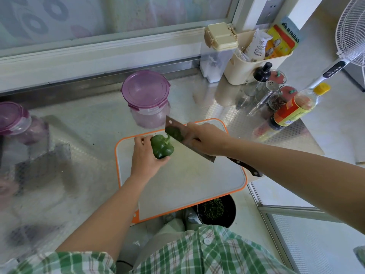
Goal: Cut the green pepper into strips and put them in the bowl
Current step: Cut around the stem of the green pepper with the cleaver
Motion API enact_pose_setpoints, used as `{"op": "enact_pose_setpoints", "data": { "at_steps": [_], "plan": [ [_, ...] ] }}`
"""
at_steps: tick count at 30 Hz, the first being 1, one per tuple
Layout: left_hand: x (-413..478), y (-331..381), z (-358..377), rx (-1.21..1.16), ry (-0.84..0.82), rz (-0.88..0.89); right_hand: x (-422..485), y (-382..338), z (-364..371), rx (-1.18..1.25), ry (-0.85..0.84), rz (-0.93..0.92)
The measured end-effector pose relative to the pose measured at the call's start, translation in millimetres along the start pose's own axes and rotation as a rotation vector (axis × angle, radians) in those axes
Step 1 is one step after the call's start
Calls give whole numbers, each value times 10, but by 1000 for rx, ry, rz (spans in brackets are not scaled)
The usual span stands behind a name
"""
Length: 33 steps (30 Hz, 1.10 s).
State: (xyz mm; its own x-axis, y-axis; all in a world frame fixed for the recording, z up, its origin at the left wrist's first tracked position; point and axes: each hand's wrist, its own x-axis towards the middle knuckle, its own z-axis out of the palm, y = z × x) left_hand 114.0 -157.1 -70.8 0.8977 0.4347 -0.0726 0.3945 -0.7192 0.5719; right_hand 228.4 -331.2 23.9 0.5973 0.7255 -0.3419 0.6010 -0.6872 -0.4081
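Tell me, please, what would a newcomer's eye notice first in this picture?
The whole green pepper at the centre, held by the left hand on the orange-rimmed cutting board. Just right of it, the right hand grips a big cleaver, its blade close beside the pepper. Behind the board stands a purple-lidded container.

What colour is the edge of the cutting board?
Orange rim on the pale cutting board; the head view shows it.

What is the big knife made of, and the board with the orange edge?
The cleaver has a grey blade with a dull shine, so likely steel; its dark handle looks like wood or plastic. The cutting board looks like smooth matt plastic, whitish with an orange rim.
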Motion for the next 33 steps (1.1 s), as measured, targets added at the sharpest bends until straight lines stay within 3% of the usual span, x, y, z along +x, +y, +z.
{"op": "enact_pose_setpoints", "data": {
  "at_steps": [9,15,21,33],
  "plan": [
    [-27,-12,-75,-200,-116,-93,-78,38,-138,-113,30,-110],
    [40,71,-58,-114,-184,-124,-100,31,-53,-211,-116,-83],
    [32,120,24,150,-169,-122,-107,81,-68,-247,-124,-88],
    [35,1,-23,-43,-180,-15,-104,73,-108,-199,-208,-103]
  ]
}}
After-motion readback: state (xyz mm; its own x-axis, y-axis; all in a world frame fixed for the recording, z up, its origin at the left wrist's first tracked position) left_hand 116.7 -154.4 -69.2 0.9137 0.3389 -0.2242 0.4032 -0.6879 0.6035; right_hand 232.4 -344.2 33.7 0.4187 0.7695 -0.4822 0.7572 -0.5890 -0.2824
